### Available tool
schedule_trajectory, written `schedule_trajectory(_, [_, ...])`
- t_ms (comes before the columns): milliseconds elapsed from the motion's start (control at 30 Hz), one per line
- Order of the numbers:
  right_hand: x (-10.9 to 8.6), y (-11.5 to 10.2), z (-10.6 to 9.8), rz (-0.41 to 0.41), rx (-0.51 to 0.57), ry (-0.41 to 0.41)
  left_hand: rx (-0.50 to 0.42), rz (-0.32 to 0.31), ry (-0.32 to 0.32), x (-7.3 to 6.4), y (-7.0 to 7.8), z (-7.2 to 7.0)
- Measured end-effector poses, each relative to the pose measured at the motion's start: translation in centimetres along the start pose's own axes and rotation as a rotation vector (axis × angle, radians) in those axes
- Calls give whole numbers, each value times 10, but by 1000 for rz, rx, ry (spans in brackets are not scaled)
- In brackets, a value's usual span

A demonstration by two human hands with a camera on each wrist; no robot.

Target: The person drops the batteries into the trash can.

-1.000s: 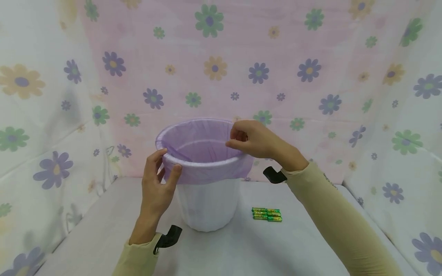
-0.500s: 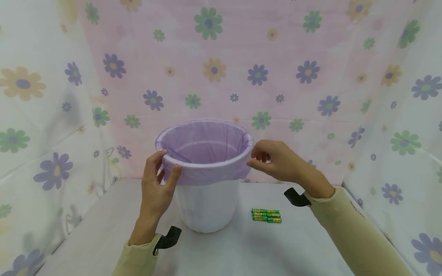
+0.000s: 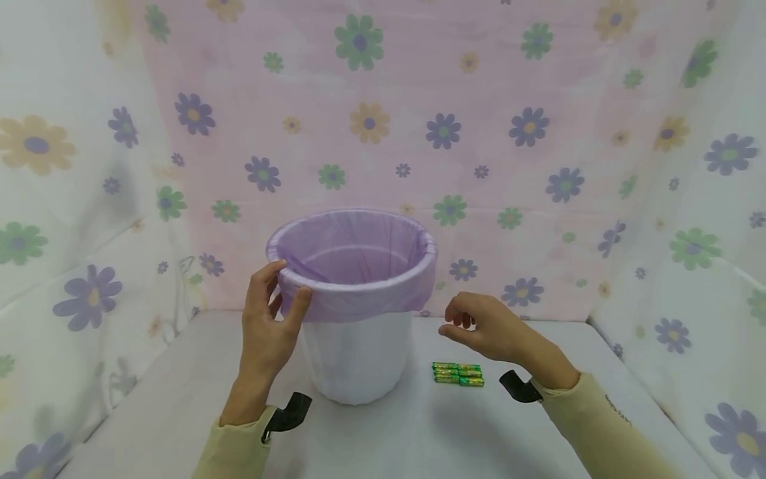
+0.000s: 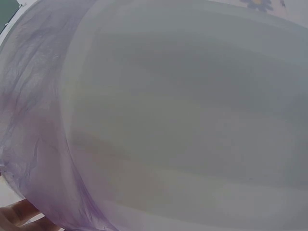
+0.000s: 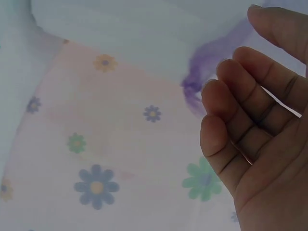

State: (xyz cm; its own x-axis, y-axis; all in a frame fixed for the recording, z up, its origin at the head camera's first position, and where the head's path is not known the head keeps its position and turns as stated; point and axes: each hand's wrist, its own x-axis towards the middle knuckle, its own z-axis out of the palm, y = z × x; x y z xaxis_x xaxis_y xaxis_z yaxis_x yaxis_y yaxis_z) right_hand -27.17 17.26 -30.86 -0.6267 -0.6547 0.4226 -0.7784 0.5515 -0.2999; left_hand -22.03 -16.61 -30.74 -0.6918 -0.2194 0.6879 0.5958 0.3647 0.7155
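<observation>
A white trash can [image 3: 359, 359] stands upright on the table, lined with a purple trash bag [image 3: 353, 303] folded down over its rim. At the can's left side my left hand [image 3: 268, 332] grips the bag-covered rim, thumb in front and fingers farther back; its fingertips [image 4: 21, 211] show beside the bag in the left wrist view. My right hand [image 3: 493, 329] hovers right of the can, apart from it, fingers loosely bent and holding nothing. Close below that hand lie several green-and-gold batteries [image 3: 457, 374], grouped together on the table.
The white-covered table [image 3: 371, 442] extends around the can. A floral cloth backdrop [image 3: 395, 86] rises behind it, with matching side walls at left and right.
My right hand has come away from the can's right rim, moving right and down toward the batteries. My left hand and the can stay in place.
</observation>
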Motion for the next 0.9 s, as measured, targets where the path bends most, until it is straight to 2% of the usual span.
schedule_trajectory(100, [-6,8,13,17,15,-26,11,-5,7,1,-15,-2])
schedule_trajectory(200, [-14,15,25,37,13,-45,12,-4,3,0,-18,-3])
schedule_trajectory(500, [-36,32,49,129,-34,-73,6,0,-15,-2,17,1])
schedule_trajectory(900, [-56,48,69,249,-61,-126,15,4,-10,-2,20,1])
